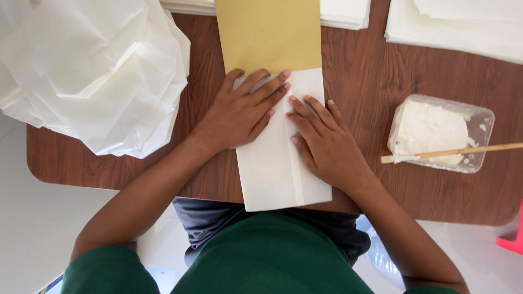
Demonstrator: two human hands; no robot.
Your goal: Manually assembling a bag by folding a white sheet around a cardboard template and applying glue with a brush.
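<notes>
A: Hands?
B: Left hand [242,111] & right hand [321,139] both flat, fingers spread, pressing the folded white paper [280,163] at table [359,76] front edge, gripping nothing.
A: Nearby?
B: Brown envelope [269,35] under the paper's top; paste tub [441,133] w/ stick [463,151] right.

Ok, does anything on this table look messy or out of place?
Mostly tidy. The stick lies across the tub of white paste, its end poking past the rim. The folded white sheet under both hands overhangs the table edge.

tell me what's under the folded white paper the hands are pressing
A tan sheet runs out from under the white paper's far end, lying on the brown table. Both hands, left and right, lie flat on top. How far the tan sheet reaches underneath is hidden.
</notes>
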